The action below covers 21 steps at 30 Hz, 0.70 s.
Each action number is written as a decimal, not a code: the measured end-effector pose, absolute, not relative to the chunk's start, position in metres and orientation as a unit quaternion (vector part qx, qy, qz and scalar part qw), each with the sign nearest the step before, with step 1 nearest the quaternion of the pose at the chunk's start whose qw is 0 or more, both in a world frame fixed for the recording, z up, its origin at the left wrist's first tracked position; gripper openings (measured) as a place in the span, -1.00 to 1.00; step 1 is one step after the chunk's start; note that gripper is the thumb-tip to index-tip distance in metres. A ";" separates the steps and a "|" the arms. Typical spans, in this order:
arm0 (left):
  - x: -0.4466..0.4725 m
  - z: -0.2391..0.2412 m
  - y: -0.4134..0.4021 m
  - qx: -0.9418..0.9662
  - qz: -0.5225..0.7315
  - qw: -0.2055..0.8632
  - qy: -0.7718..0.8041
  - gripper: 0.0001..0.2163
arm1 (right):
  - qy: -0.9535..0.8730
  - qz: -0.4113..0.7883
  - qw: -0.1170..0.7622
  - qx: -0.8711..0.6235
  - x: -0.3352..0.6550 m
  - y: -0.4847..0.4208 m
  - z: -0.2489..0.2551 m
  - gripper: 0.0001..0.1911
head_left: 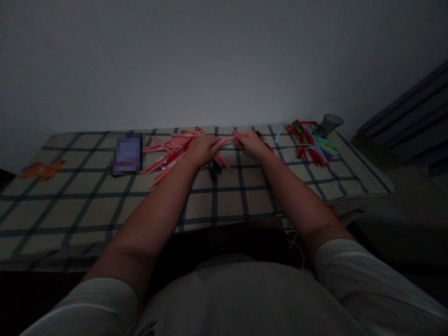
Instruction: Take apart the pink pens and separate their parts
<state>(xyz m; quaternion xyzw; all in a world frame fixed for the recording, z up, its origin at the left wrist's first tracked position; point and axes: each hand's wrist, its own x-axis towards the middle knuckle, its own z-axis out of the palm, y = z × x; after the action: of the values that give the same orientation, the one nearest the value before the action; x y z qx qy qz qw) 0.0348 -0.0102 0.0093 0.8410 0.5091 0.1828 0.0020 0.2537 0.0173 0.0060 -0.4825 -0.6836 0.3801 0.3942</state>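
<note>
A slim pink pen (227,139) spans the gap between my two hands over the table. My left hand (203,149) has its fingers closed round the left end of it. At the other end, my right hand (247,141) pinches the tip with thumb and curled fingers. Beneath and left of my left hand lies a loose heap of pink pens (164,164), some with red parts. Several dark pieces (214,170) lie below that hand, too dim to make out. A few black and red pieces (262,137) show just beyond my right hand.
A checked cloth (87,196) covers the table, which stands against a plain wall. A phone-like device (128,155), its screen blurred, and an orange figure (42,171) lie at left. Coloured strips (310,144) and a dark cup (329,124) are at right.
</note>
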 end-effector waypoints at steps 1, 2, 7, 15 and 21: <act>0.035 0.009 -0.010 0.842 0.182 0.002 0.507 -0.57 | -0.684 0.382 0.394 -0.481 0.254 0.019 0.004 -0.32; 0.035 0.009 -0.010 0.843 0.183 0.002 0.507 -0.57 | -0.682 0.387 0.395 -0.478 0.254 0.020 0.003 -0.32; 0.036 0.007 -0.009 0.817 0.206 0.002 0.539 -0.65 | -0.657 0.440 0.386 -0.474 0.252 0.017 0.000 -0.32; 0.037 0.008 -0.011 0.806 0.209 0.000 0.554 -0.69 | -0.673 0.422 0.367 -0.484 0.252 0.011 0.007 -0.37; 0.034 0.003 -0.006 0.833 0.193 -0.020 0.518 -0.62 | -0.682 0.413 0.363 -0.482 0.253 0.019 0.001 -0.37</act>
<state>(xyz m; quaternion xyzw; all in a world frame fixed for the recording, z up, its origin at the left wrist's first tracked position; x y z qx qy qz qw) 0.0337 -0.0063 0.0029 0.8330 0.5180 0.1935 -0.0197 0.2529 0.0192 0.0009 -0.4819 -0.6823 0.4128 0.3633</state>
